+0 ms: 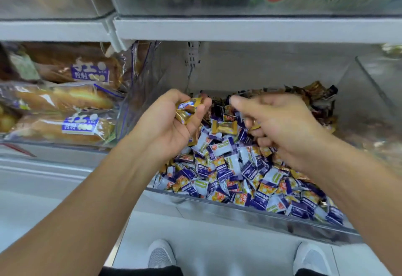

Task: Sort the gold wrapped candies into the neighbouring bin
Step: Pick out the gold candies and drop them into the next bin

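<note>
One head-worn camera looks down, close over the candy bin; upper shelves appear blurred.

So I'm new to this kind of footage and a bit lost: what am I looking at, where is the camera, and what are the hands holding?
There is no machine: a person wears a camera on the head, looking down at their own two bare hands and shoes. In front is a shop shelf with a clear bin of small wrapped candies, mostly purple and white. The left hand grips a few gold wrapped candies. The right hand hovers over the pile, its fingers curled round something gold, barely visible. Left of the bin lie bagged bread rolls.
</note>
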Available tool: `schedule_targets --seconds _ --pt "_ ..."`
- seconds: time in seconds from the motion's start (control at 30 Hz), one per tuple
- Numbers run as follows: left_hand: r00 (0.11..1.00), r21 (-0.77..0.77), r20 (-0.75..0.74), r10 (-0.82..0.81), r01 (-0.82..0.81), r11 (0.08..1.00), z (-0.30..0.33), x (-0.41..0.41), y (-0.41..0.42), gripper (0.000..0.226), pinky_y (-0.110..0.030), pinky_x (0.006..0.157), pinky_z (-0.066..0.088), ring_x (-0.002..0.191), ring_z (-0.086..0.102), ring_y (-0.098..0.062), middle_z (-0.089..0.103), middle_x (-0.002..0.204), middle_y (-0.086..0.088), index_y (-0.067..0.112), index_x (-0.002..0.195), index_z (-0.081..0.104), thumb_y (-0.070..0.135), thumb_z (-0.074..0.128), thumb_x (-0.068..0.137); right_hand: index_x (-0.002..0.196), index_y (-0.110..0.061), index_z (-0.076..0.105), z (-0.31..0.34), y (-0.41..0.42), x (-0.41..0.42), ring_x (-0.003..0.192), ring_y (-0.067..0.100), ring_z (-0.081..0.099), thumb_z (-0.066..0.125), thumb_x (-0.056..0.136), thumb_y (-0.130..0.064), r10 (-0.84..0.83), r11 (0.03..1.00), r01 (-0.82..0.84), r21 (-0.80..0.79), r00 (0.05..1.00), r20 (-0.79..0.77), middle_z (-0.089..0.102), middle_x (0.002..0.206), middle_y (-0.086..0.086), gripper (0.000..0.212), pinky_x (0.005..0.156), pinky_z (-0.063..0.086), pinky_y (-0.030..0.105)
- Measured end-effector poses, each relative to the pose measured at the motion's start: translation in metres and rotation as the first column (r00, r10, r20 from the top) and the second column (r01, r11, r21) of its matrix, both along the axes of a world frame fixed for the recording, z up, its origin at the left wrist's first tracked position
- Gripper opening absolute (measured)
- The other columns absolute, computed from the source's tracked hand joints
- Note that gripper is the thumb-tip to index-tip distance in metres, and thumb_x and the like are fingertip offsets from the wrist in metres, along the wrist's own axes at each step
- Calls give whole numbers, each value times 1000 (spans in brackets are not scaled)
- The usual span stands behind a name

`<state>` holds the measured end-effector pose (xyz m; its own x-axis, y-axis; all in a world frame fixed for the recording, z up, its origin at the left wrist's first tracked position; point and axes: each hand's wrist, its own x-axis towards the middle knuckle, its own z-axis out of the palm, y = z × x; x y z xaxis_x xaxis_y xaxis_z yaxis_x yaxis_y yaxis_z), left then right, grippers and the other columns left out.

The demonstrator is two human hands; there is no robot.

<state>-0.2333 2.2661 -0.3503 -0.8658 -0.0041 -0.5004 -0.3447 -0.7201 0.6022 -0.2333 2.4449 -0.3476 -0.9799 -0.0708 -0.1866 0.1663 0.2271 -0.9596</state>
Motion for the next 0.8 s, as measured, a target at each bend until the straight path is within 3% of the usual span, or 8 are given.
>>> schedule_targets --seconds 0.1,0.2,0.3,0.37,0.43,0.53,0.6,0.8 --pt "994 -106 -47 95 -100 989 -2 -3 5 8 -17 43 49 58 66 -17 65 83 -16 -2 97 55 -1 47 97 94 -26 73 -4 -9 -2 75 14 65 76 81 -48 396 668 -43 743 866 -306 67 80 -7 26 69 53 28" --pt "985 -448 -163 49 -118 886 -1 -2 7 10 -18 36 36 49 50 -12 59 67 -4 10 95 57 10 50 102 96 -26 66 -10 -21 3 76 31 62 69 91 -35 554 334 67 940 793 -253 63 84 2 11 68 53 39" --pt "939 -988 -97 -330 -51 145 2 3 -10 8 -19 45 39 49 52 -9 66 70 2 23 90 69 30 67 94 81 -20 57 -11 -18 1 63 32 52 57 95 -23 559 351 123 928 767 -313 53 70 3 14 60 46 36" --pt "878 -929 226 -423 63 -366 5 10 -15 18 -24 60 46 68 62 -14 68 89 -1 28 93 72 41 78 82 70 -14 54 -8 -6 -3 58 29 51 54 97 -30 471 529 93 844 794 -383 51 60 5 31 56 44 36" --pt "833 -818 411 -370 158 -553 4 13 -12 36 -31 71 44 85 61 -24 65 104 -5 25 106 71 44 81 78 66 -7 58 -2 1 -5 48 25 47 58 95 -33 368 707 36 707 835 -410 53 53 10 39 50 39 35" --pt "843 -833 396 -365 162 -530 1 9 -10 35 -31 70 42 81 57 -23 61 102 -5 24 106 71 43 81 79 79 -8 67 8 6 -1 40 17 34 57 94 -27 110 993 -105 56 989 -95 54 56 10 27 36 22 23" --pt "848 -864 342 -404 114 -491 -4 6 -11 20 -27 64 39 71 57 -20 58 82 1 26 93 70 40 79 82 88 -10 64 17 8 4 43 11 32 51 94 -25 175 925 -91 -368 964 201 49 62 4 20 35 18 17" --pt "891 -986 141 -432 88 -139 -4 6 -14 15 -18 43 41 42 51 -14 66 69 -3 18 79 71 24 63 91 72 -13 63 15 8 1 52 14 50 53 90 -52 269 813 26 -582 870 414 63 75 8 45 33 30 14"
